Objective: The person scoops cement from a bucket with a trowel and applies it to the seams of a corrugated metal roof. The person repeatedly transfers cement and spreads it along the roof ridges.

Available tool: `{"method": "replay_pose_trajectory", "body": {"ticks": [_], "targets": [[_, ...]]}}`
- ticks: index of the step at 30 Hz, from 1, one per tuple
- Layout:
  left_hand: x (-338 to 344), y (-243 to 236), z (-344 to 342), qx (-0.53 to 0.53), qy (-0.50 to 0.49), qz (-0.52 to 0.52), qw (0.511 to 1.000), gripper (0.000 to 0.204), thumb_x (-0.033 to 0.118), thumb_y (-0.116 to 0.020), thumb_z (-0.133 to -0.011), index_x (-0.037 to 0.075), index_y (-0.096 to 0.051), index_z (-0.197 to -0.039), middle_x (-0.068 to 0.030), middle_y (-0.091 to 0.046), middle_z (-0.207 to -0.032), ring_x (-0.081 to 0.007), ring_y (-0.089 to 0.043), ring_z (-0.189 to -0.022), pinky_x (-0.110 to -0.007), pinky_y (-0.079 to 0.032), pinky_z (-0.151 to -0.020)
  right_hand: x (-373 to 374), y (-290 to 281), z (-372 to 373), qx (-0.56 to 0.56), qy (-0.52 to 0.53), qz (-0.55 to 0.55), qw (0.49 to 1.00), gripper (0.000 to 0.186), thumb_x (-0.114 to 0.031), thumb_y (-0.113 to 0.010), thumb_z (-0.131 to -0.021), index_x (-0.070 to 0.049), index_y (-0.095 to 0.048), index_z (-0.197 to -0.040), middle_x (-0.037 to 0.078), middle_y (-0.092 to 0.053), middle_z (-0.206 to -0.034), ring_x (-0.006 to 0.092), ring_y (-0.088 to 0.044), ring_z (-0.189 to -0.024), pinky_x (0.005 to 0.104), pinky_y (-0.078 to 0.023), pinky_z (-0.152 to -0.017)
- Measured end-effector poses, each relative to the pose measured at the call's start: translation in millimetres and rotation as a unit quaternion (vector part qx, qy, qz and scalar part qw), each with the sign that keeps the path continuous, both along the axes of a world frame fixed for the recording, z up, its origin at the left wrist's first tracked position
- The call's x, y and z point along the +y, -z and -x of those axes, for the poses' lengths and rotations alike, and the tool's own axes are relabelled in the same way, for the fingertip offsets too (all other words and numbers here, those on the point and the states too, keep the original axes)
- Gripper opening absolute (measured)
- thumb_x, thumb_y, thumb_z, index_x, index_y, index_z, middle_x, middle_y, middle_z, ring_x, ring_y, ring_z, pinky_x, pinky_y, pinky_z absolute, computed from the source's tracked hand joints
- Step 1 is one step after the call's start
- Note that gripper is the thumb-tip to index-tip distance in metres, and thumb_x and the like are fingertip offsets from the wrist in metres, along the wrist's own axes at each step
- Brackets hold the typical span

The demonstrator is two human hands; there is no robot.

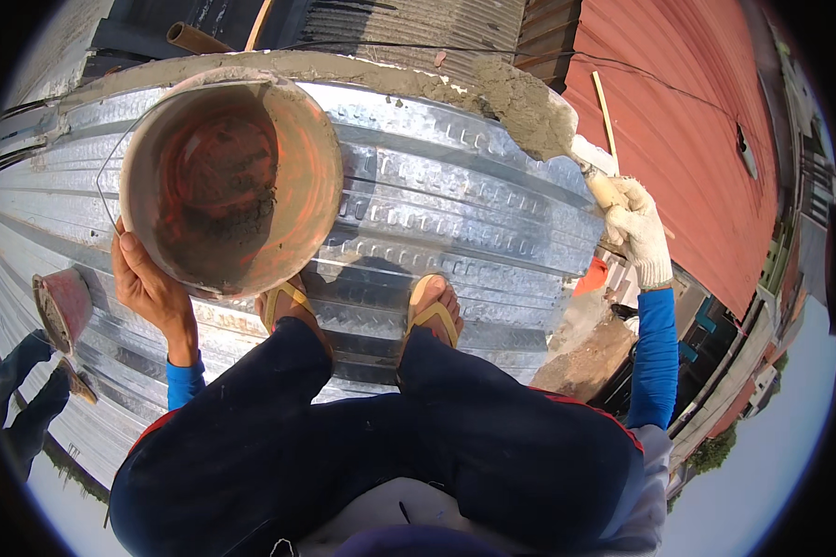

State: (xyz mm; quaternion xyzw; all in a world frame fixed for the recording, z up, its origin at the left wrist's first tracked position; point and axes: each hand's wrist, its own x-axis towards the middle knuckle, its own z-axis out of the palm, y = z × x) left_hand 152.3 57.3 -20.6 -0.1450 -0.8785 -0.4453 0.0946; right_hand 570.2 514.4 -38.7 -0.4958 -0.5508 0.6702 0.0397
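Note:
My left hand (149,283) grips the near rim of an orange bucket (320,176) smeared with grey mortar, tipped so its inside faces me; only a little mortar clings within. My right hand (639,227), in a white work glove, holds the handle of a trowel (529,110) loaded with wet mortar. The trowel blade rests against the mortar strip (344,70) along the far edge of the corrugated metal sheet (474,204). I squat on the sheet with both feet in yellow sandals (432,311).
A red metal roof (678,130) lies beyond the right edge, with buildings far below. At the left, another person's legs (23,390) stand beside a second mortar-stained bucket (60,311). A pipe (195,39) lies past the far edge.

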Motion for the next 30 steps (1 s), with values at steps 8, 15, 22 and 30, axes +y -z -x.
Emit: {"method": "replay_pose_trajectory", "body": {"ticks": [8,15,22,30], "targets": [[-3,0,8,0.025,-0.001,0.04,0.999,0.047,0.035,-0.051,-0.115,-0.002,-0.068,-0.138,-0.0132,-0.076,-0.118,-0.0158,-0.067,-0.104,-0.031,-0.053,-0.092,105,36,-58,-0.014,-0.031,-0.006,0.999,0.054,-0.01,-0.086,-0.082,0.0,-0.065,-0.131,0.005,-0.071,-0.1,0.0067,-0.062,-0.07,0.0211,-0.05,-0.058],[-5,-1,8,0.027,0.003,0.042,0.999,0.047,0.035,-0.051,-0.115,-0.002,-0.068,-0.137,-0.0103,-0.075,-0.114,-0.0138,-0.065,-0.102,-0.029,-0.052,-0.09,120,37,-46,-0.057,-0.163,-0.126,0.977,0.056,-0.009,-0.09,-0.077,-0.001,-0.067,-0.127,0.001,-0.071,-0.105,0.0143,-0.067,-0.09,0.0336,-0.057,-0.081],[-1,-2,7,0.032,0.006,0.043,0.999,0.046,0.035,-0.05,-0.116,-0.003,-0.069,-0.134,-0.0092,-0.074,-0.113,-0.0135,-0.064,-0.101,-0.029,-0.051,-0.091,85,33,-42,-0.185,-0.295,-0.53,0.773,0.046,-0.01,-0.087,-0.072,-0.011,-0.067,-0.114,0.015,-0.069,-0.104,0.0368,-0.067,-0.099,0.0447,-0.057,-0.087],[-13,5,19,0.019,-0.034,0.042,0.998,0.048,0.037,-0.058,-0.113,-0.004,-0.069,-0.136,-0.0145,-0.073,-0.127,-0.0196,-0.066,-0.112,-0.034,-0.053,-0.098,44,68,-60,-0.214,-0.261,-0.574,0.746,0.043,-0.015,-0.085,-0.077,-0.013,-0.066,-0.115,0.012,-0.07,-0.097,0.0355,-0.067,-0.096,0.0474,-0.054,-0.084]]}}
